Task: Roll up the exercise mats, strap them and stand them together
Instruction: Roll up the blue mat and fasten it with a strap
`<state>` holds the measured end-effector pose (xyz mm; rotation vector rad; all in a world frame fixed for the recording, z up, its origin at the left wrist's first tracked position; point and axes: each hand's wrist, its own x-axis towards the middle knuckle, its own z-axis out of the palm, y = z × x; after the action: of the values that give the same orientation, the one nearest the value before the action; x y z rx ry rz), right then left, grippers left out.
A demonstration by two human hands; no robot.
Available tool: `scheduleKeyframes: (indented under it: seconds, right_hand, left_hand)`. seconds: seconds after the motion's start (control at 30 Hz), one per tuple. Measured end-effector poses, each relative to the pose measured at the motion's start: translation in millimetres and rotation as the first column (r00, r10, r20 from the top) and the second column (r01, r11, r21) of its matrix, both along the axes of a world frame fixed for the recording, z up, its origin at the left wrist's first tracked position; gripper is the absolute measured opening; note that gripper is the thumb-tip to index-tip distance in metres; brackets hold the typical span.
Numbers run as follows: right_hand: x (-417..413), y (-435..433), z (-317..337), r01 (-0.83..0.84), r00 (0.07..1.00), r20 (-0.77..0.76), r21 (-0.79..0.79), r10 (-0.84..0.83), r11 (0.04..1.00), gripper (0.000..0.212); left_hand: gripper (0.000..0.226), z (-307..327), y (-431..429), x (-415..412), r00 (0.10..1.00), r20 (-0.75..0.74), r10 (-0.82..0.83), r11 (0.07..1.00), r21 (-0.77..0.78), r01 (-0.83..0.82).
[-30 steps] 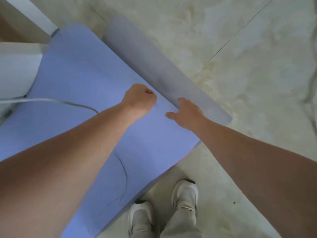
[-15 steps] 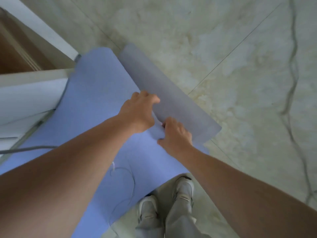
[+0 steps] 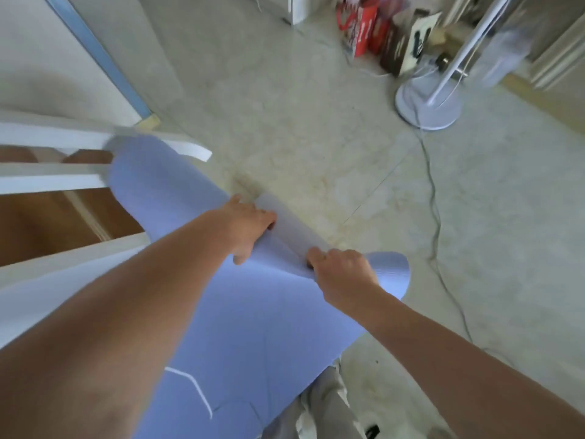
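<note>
Change over the last second: the left hand (image 3: pixel 250 229) was a loose fist lying on the mat (image 3: pixel 253 327) and the right hand (image 3: pixel 343 274) was flat against the fold. Now both grip the folded edge.

- Left: fingers curled over the grey flap (image 3: pixel 291 223), thumb pointing down on the blue side. Grasping the mat.
- Right: fingers clenched and tucked under the same edge, knuckles up. Grasping the mat.
- Grey flap: earlier a long strip along the fold, now showing only between the two sets of fingers. The fold looks tighter, and the edge looks raised off the floor (image 3: pixel 316 137).
- Beyond the right fingers a blue corner curls free. Beyond the left fingers the mat bulges up against the white frame (image 3: pixel 47 182).

Read: the first turn of the roll is being set and most of the mat is unrolled. No strap is visible. A cable (image 3: pixel 438 223) runs past the right fingers to the fan base (image 3: pixel 427 106), clear of the mat.

Risk: the loose corner could make the roll go skew.
</note>
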<state>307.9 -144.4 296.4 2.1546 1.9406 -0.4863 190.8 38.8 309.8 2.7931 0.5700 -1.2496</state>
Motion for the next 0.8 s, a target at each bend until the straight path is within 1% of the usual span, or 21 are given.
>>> scheduleKeyframes:
  seconds: [0.03,0.07,0.1,0.17,0.23,0.3,0.33,0.37,0.4,0.47,0.53,0.6,0.7,0.8]
  right_hand:
    - [1.3,-6.9,27.0,-0.009,0.999,0.041,0.063,0.006,0.998,0.04]
    - [2.0,-15.3,51.4,-0.019,0.996,0.088,0.131,0.007,0.991,0.045]
    - [3.4,-24.4,75.1,-0.036,0.991,0.137,0.2,0.009,0.979,0.051]
    - [5.7,-47.9,110.2,-0.087,0.979,0.203,0.342,0.016,0.936,0.053]
    - [5.2,-69.0,135.6,-0.068,0.973,0.229,0.375,-0.022,0.925,0.054]
    - [1.2,-82.5,164.7,-0.009,0.969,0.236,0.332,-0.074,0.943,0.063]
    - [-4.3,-88.0,177.1,0.026,0.964,0.245,0.286,-0.099,0.958,0.068]
    - [-11.4,-93.0,186.7,0.047,0.965,0.235,0.27,-0.113,0.962,0.067]
    - [-18.6,-98.5,191.8,0.065,0.974,0.192,0.283,-0.123,0.957,0.065]
    - [-43.5,-110.7,208.5,0.145,0.988,0.03,0.198,-0.154,0.969,0.072]
    - [-76.4,-124.9,223.6,0.152,0.988,-0.072,0.203,-0.14,0.967,0.078]
    - [-111.5,-138.8,227.8,0.102,0.992,-0.091,0.23,-0.083,0.968,0.074]
    - [-162.6,-157.8,231.9,0.035,0.996,-0.093,0.252,-0.012,0.967,0.06]
    - [-203.4,-179.8,240.6,-0.082,0.996,0.014,0.337,0.082,0.938,0.038]
  left_hand:
    - [0.093,23.0,-3.7,-5.2,1.0,-0.002,0.01,1.0,0.003,-0.01]
    - [0.096,46.0,-8.6,-11.2,0.999,0.002,0.044,0.999,-0.014,-0.044]
    - [0.094,68.8,-13.7,-17.4,0.995,0.011,0.102,0.993,-0.055,-0.101]
    - [0.083,111.6,-26.4,-34.2,0.969,-0.002,0.246,0.959,-0.146,-0.244]
    - [0.076,149.1,-42.3,-53.9,0.933,-0.039,0.357,0.916,-0.182,-0.358]
    - [0.072,176.5,-61.7,-74.5,0.907,0.0,0.42,0.896,-0.154,-0.415]
    - [0.07,187.2,-73.1,-83.5,0.904,0.05,0.425,0.902,-0.111,-0.418]
    - [0.067,195.8,-85.0,-91.8,0.902,0.117,0.415,0.91,-0.047,-0.412]
    - [0.061,203.6,-98.8,-101.0,0.901,0.192,0.39,0.915,0.03,-0.403]
    - [0.047,216.6,-127.7,-120.4,0.894,0.34,0.291,0.911,0.188,-0.368]
    - [0.041,230.1,-162.3,-142.3,0.884,0.413,0.217,0.885,0.3,-0.358]
    - [0.042,238.2,-198.5,-165.9,0.872,0.453,0.186,0.858,0.358,-0.369]
    - [0.045,247.6,-244.9,-205.9,0.878,0.456,0.148,0.846,0.401,-0.351]
    - [0.04,258.2,-280.8,-255.1,0.878,0.462,0.123,0.864,0.385,-0.324]
